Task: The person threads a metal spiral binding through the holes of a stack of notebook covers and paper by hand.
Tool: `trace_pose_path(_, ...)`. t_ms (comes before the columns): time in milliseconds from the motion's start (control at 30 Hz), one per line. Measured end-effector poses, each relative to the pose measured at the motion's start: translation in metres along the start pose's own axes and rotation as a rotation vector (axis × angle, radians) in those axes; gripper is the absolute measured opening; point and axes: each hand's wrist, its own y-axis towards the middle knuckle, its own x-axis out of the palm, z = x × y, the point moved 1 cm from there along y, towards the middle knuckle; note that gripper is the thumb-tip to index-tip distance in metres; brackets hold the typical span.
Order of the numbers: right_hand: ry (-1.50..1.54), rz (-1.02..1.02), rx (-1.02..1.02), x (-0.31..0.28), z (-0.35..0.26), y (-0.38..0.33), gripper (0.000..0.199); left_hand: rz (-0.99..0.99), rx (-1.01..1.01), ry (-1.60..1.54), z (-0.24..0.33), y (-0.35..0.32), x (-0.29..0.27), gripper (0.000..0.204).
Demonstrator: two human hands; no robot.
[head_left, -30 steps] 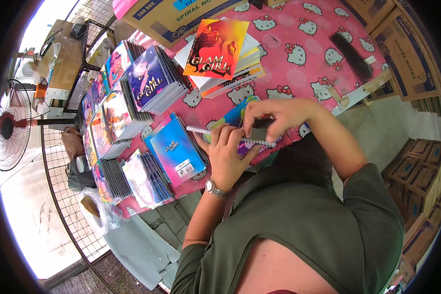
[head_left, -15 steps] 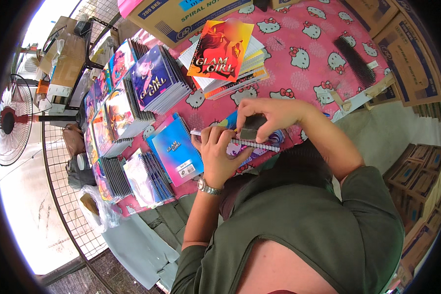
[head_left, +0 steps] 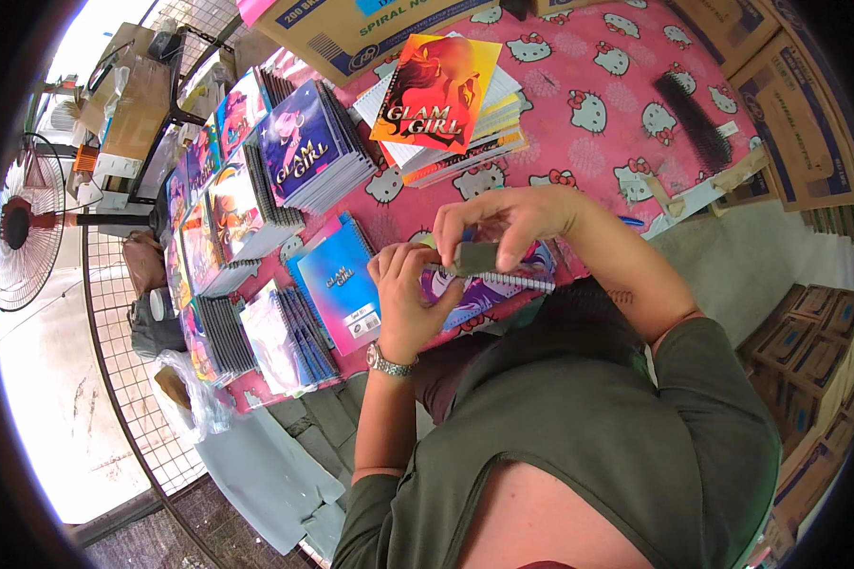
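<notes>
My right hand (head_left: 517,223) grips a small dark grey rectangular block (head_left: 476,258) between thumb and fingers, over the left end of a notebook's spiral edge. That spiral notebook (head_left: 474,299) has a purple illustrated cover and lies at the table's near edge. Its left end is in my left hand (head_left: 410,289), the fingers curled behind and the thumb over the cover. My fingers and the block hide part of the coil. Just left of my left hand, a blue and pink notebook (head_left: 337,275) lies on top of another.
Several stacks of spiral notebooks (head_left: 247,209) fill the table's left side. More notebooks, topped by an orange one (head_left: 436,95), lie behind my hands. A bundle of black coils (head_left: 693,123) rests at the far right. Cardboard boxes (head_left: 370,33) stand behind; a fan (head_left: 28,228) is at left.
The notebook has tipped from edge-on, so more of its purple cover shows. Both hands have shifted slightly, the block moving a little left along the spiral edge. The view has shifted slightly.
</notes>
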Motion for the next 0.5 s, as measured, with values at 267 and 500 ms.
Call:
trace_pose_path(267,-0.438,0.112,0.111,-0.009,0.007,0.009,0.059,0.031,-0.121,-0.173,-0.018,-0.01,-0.007,0.036)
trace_pose_path(500,-0.705,0.344,0.126,-0.017,0.009,-0.007,0.055,-0.018,-0.089,-0.262,-0.019,-0.005,-0.004,0.03)
